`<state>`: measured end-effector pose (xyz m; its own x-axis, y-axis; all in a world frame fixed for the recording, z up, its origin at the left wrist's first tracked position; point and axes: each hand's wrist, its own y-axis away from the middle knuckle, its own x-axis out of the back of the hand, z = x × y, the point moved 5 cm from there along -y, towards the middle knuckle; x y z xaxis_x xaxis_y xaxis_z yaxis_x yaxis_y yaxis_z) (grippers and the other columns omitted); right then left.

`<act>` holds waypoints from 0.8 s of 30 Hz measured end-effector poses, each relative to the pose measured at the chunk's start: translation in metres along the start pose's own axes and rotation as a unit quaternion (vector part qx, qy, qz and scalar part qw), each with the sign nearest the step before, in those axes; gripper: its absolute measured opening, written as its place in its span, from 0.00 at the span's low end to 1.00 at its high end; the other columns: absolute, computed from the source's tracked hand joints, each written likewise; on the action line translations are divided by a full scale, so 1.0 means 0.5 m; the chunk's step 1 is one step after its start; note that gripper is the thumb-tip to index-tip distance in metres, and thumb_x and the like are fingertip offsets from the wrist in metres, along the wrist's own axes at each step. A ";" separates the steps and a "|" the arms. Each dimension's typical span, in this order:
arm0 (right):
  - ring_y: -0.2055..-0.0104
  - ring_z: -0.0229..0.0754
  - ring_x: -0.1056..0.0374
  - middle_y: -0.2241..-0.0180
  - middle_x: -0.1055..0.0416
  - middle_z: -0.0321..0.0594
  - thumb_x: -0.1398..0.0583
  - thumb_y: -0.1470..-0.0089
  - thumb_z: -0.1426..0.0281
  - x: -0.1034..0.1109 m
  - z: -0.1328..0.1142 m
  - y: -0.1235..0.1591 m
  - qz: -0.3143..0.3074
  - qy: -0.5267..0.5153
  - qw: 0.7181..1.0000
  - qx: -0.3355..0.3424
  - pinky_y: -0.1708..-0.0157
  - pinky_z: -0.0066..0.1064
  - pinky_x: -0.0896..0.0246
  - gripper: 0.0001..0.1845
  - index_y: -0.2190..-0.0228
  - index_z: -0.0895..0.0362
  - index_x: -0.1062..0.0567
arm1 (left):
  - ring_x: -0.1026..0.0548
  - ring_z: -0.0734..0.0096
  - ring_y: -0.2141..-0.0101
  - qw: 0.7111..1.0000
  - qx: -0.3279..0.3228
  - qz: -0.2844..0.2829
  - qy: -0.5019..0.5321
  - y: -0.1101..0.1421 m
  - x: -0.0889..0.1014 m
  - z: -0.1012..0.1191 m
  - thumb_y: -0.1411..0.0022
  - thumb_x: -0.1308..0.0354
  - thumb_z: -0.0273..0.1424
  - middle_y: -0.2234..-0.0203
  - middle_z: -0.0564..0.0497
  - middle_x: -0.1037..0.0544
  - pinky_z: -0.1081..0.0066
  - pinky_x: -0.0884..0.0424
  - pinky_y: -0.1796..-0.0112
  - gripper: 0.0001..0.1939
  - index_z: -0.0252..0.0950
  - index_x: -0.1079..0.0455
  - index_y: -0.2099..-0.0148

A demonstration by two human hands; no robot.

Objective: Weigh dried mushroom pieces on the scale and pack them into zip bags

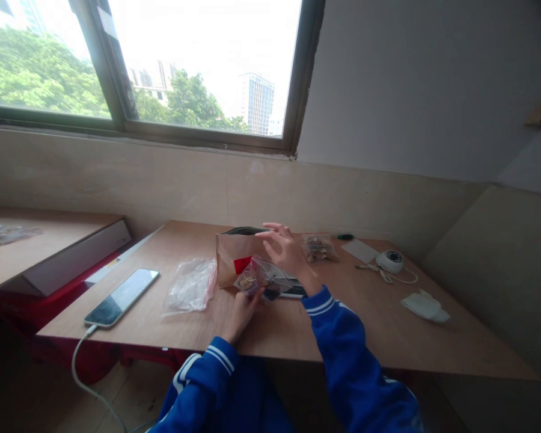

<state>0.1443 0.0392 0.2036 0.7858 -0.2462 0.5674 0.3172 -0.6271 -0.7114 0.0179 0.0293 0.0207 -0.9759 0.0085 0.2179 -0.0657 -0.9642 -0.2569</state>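
My left hand point(246, 307) pinches the lower edge of a small clear plastic bag point(261, 278) with brown bits inside, held just above the wooden table point(297, 331). Just above that bag, my right hand point(285, 248) hovers with its fingers spread, empty, near its top. Behind them stands a brown paper bag point(234, 260) with a red label. A second filled clear bag point(319, 248) lies to the right of my right hand. An empty clear bag point(190, 286) lies flat to the left.
A phone point(122, 297) on a white charging cable lies at the table's left. A small white round device point(390, 261) with a cord, a white card point(359, 250) and a crumpled tissue point(424, 305) sit at the right. A lower desk point(49, 240) stands to the left under the window.
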 end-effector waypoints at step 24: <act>0.71 0.39 0.35 0.71 0.28 0.37 0.32 0.58 0.68 -0.112 0.064 0.118 -0.197 -0.064 0.962 -0.179 0.71 0.28 0.41 0.10 0.72 0.57 0.26 | 0.23 0.60 0.60 0.991 -0.078 -0.033 -0.104 -0.008 -0.017 -0.035 0.43 0.46 0.32 0.61 0.43 0.21 0.65 0.29 0.56 0.10 0.35 0.26 0.61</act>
<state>0.1359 0.0395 0.1168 0.7076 0.1412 0.6924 0.4188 -0.8730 -0.2500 0.0230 0.0376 0.0033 -0.9056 -0.0003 0.4242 -0.1747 -0.9109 -0.3737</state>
